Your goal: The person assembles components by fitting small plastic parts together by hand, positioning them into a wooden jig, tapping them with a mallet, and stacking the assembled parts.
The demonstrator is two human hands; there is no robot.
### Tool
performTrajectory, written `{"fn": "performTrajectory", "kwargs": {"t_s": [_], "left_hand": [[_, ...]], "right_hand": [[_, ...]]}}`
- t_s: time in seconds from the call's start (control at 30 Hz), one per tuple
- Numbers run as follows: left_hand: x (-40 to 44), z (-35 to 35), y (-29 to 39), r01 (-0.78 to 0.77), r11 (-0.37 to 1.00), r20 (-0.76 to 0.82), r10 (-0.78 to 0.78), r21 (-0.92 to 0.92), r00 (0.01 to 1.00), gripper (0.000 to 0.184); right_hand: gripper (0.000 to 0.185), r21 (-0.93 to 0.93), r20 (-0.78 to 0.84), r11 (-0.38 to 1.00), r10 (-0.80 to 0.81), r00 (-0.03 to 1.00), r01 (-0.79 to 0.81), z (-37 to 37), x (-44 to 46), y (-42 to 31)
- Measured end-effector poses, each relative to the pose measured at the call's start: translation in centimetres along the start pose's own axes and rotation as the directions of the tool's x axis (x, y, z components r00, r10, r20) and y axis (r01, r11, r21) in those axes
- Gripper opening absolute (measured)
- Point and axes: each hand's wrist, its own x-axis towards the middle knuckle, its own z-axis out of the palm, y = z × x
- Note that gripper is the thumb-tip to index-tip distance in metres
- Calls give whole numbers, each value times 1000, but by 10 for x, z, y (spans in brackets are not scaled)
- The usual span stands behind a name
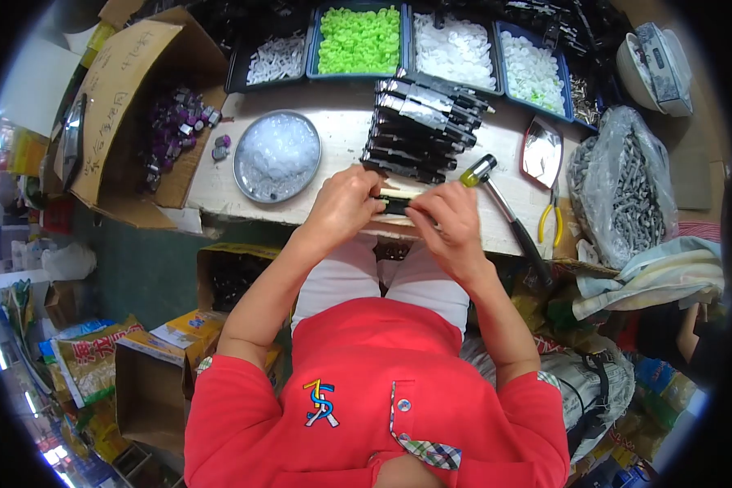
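Near the front edge of the white bench, my left hand (343,199) grips one end of a dark, narrow plastic part (396,203). My right hand (450,218) has its fingers closed at the other end of that part; a smaller piece in them cannot be made out. Just beyond both hands rises a stack of black plastic assemblies (419,122). A hammer (508,213) with a yellowish head lies right of my right hand, its black handle over the bench edge. To the left of my left hand sits a round metal dish (313,169) of clear small pieces.
Trays of green caps (358,41), white discs (455,53) and white pegs (276,59) line the back. A cardboard box (110,114) with purple-and-metal parts stands left. Yellow-handled pliers (551,221), a mirror-like plate (542,151) and a bag of grey parts (626,187) lie right.
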Motion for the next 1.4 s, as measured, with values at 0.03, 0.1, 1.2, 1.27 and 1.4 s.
{"fn": "performTrajectory", "kwargs": {"t_s": [0.03,0.1,1.2,1.27,1.4], "left_hand": [[3,-2,-3,-26,999,8,26,-23,1000,20],[12,-18,0,89,985,93,-75,-149,993,19],[268,-22,12,-390,897,126,371,206,920,14],[266,-22,15,-400,896,98,389,192,916,15],[243,-42,33,-247,950,-55,241,-191,969,11]], "right_hand": [[15,28,-23,1000,5,1000,-4,-12,1,2],[14,-82,-121,994,67,990,-77,-41,3,16],[14,-720,115,604,590,799,-343,-111,5,163],[14,-738,135,597,587,798,-314,-106,5,165],[11,-737,65,599,524,849,-313,-101,4,167]]}}
